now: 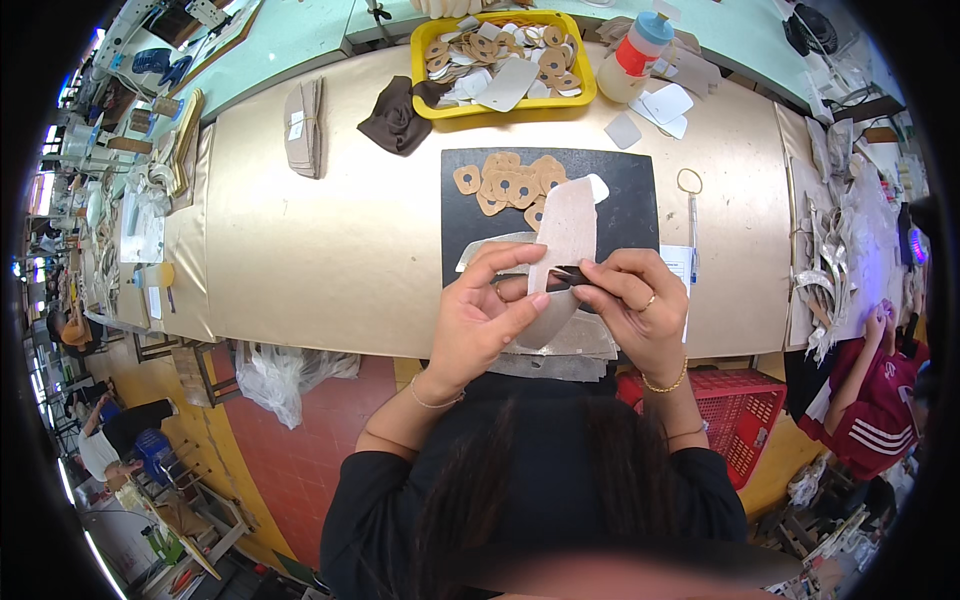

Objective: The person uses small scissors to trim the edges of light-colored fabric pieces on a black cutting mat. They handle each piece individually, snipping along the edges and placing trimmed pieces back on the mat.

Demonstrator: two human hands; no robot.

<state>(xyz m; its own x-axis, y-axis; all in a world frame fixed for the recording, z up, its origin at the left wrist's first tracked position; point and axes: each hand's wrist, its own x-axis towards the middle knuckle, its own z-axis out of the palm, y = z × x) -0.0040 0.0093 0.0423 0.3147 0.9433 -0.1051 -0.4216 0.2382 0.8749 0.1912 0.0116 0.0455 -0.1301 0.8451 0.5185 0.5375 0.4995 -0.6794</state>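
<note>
My left hand (482,318) is closed on a long pale beige cut piece (568,222), pinching its lower end between thumb and fingers. A white rounded tip sticks out beyond its far end. In my right hand (638,302) is a small dark pair of snips (567,275), its blades at the near right edge of the beige piece. Both hands are above a black board (628,220). Tan pieces with dark keyhole-shaped marks (510,185) lie at the board's far side. Greyish flat pieces (565,340) are beneath my hands at the table edge.
A yellow tray (590,90) of small tan and white pieces stands at the back, beside a bottle (636,58) with a blue top. Left of it lie dark brown cloth (395,122) and a tied beige bundle (304,130). A red crate (735,415) is below right.
</note>
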